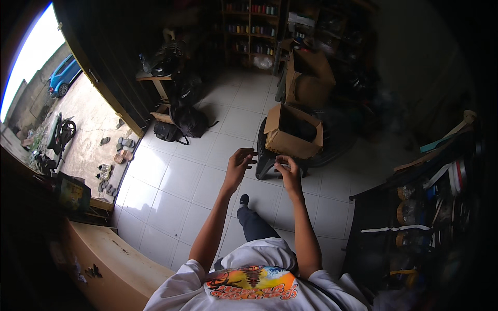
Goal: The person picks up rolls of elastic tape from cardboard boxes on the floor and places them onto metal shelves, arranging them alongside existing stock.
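Note:
Both my arms reach forward over the tiled floor, with the hands a short way apart at about the same height. My left hand (240, 160) is open, its fingers stretched loosely toward the right, and nothing shows in it. Opposite it, my right hand (288, 168) has bent fingers with a gap at the thumb, and I see nothing held there. An open cardboard box (293, 143) with dark contents stands just beyond the right hand, on a dark plastic chair (265, 160). Whether the hand touches either cannot be told.
Behind stands another cardboard box (310, 78). Shelves of thread spools (251, 30) line the back. Black bags (190, 122) lie on the floor at left, near a doorway with shoes (124, 143) outside. A wooden table (111, 259) is near left; a cluttered dark rack (410, 228) is at right.

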Action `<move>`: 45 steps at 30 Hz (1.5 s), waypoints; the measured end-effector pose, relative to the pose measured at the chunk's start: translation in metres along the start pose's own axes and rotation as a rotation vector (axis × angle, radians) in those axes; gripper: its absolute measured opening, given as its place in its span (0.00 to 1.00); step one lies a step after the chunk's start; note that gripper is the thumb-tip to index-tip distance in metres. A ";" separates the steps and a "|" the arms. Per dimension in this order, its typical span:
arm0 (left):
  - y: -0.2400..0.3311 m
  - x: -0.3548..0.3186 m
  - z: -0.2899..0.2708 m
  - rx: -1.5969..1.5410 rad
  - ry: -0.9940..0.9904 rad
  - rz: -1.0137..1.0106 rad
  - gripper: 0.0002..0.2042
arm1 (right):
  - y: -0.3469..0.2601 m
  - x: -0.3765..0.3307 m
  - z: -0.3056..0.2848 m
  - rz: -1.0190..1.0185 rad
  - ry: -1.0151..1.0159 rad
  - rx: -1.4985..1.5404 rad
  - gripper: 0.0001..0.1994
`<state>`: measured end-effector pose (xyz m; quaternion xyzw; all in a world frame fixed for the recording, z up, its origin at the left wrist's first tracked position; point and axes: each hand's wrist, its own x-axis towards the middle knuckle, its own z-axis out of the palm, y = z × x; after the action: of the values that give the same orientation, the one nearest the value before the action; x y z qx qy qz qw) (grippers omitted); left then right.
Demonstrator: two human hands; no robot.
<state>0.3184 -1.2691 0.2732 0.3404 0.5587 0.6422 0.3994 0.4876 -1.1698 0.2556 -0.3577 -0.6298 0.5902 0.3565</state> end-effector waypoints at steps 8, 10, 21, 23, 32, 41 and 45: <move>0.013 0.196 -0.096 0.035 0.017 -0.038 0.14 | 0.012 0.218 0.085 0.075 0.004 -0.002 0.10; 0.024 0.238 -0.116 0.046 0.024 -0.045 0.14 | 0.024 0.273 0.102 -0.008 -0.040 0.012 0.10; 0.008 0.488 -0.238 -0.009 0.064 -0.071 0.13 | 0.007 0.527 0.211 0.107 -0.264 -0.110 0.14; 0.005 0.546 -0.242 0.016 0.029 -0.062 0.14 | 0.011 0.575 0.217 0.112 -0.232 -0.133 0.14; 0.013 0.813 -0.196 0.111 -0.368 -0.095 0.16 | 0.030 0.754 0.160 0.197 0.176 -0.176 0.13; -0.042 0.984 -0.070 0.091 -0.774 -0.205 0.14 | 0.090 0.842 0.051 0.283 0.655 0.023 0.12; -0.050 1.053 -0.009 0.196 -0.860 -0.268 0.16 | 0.099 0.885 -0.001 0.321 0.835 0.053 0.11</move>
<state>-0.1556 -0.3297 0.2128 0.5367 0.4396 0.3294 0.6404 0.0581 -0.3934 0.1808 -0.6492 -0.3532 0.4591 0.4929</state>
